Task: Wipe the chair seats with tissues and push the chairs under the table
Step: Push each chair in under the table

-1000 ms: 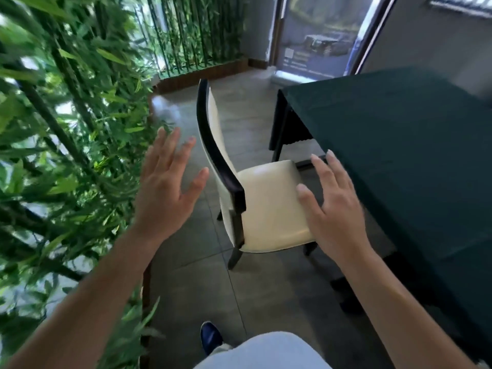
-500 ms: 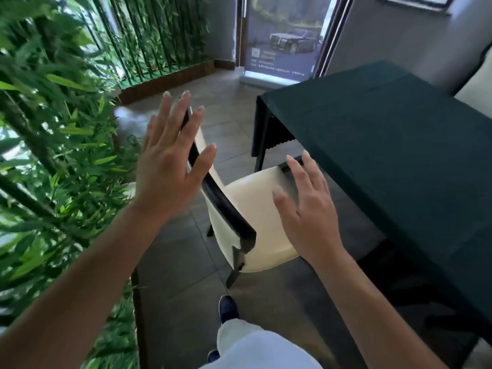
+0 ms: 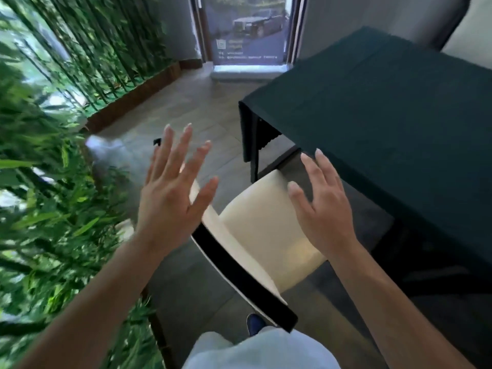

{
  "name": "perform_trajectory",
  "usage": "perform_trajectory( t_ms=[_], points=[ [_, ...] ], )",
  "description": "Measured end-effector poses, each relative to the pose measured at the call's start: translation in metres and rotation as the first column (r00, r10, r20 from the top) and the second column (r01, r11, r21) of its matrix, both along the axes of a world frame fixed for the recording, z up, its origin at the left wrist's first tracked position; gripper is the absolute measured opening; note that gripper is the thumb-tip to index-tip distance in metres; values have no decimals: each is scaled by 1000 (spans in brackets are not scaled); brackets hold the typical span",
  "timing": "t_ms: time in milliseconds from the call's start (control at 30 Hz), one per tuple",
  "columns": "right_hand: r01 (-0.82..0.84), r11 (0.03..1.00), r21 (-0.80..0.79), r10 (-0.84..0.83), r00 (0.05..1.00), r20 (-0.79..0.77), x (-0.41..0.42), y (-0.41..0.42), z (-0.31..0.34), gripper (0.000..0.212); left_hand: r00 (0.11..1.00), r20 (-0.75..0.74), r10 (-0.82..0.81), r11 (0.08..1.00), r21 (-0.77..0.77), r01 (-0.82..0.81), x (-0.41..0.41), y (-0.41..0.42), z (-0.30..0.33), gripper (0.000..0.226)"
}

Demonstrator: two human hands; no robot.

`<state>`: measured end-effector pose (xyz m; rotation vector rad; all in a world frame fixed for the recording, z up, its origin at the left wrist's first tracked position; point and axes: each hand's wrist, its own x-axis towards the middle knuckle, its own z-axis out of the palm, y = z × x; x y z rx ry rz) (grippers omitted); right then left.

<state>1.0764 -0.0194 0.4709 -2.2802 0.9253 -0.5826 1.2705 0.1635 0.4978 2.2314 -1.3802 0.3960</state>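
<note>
Both hands are raised with fingers spread and holding nothing: the left hand (image 3: 170,198) hangs in front of the dark top rail of the chair (image 3: 266,235), and the right hand (image 3: 323,209) is over the far side of its cream seat, whether touching it I cannot tell. The chair stands on the tiled floor (image 3: 186,107) just beside the bench (image 3: 386,115), which is draped in a dark green cloth, with its seat corner near the bench leg. Bamboo plants (image 3: 53,182) crowd the left side, and a poster of a car (image 3: 250,30) stands against the far wall.
</note>
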Motion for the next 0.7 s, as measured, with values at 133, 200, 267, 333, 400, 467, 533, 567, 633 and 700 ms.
perform_trajectory(
  t_ms=[133, 200, 267, 333, 400, 467, 533, 567, 633, 700],
  points=[
    [158, 986, 48, -155, 986, -62, 7, -5, -6, 65, 962, 112, -248, 969, 28, 246, 26, -45, 3, 49],
    [261, 964, 57, -257, 964, -70, 8, -5, -8, 65, 949, 87, -303, 953, 51, 300, 46, -57, -3, 50],
    [365, 930, 38, -361, 929, -87, 10, -1, -8, 61, 942, 34, -335, 940, 78, 331, 70, -63, -13, 54],
    [469, 882, 46, -464, 881, -95, 12, 10, -7, 58, 917, -17, -399, 913, 79, 399, 92, -65, -20, 57],
    [541, 838, 67, -534, 840, -97, 19, 24, -4, 58, 882, -43, -470, 878, 80, 472, 110, -67, -25, 56],
    [589, 806, 56, -584, 807, -94, 27, 42, 0, 58, 837, -70, -543, 831, 99, 547, 124, -73, -27, 55],
    [633, 774, 27, -628, 772, -97, 32, 61, 2, 58, 774, -82, -627, 768, 100, 633, 133, -84, -28, 51],
    [654, 756, 18, -649, 753, -105, 33, 71, 3, 58, 742, -76, -666, 736, 91, 670, 136, -90, -28, 50],
    [690, 724, 1, -684, 719, -122, 34, 92, 4, 57, 686, -75, -724, 684, 58, 727, 136, -101, -28, 48],
    [703, 711, -16, -698, 703, -138, 33, 110, 3, 56, 644, -90, -760, 643, 37, 765, 129, -107, -30, 48]
  ],
)
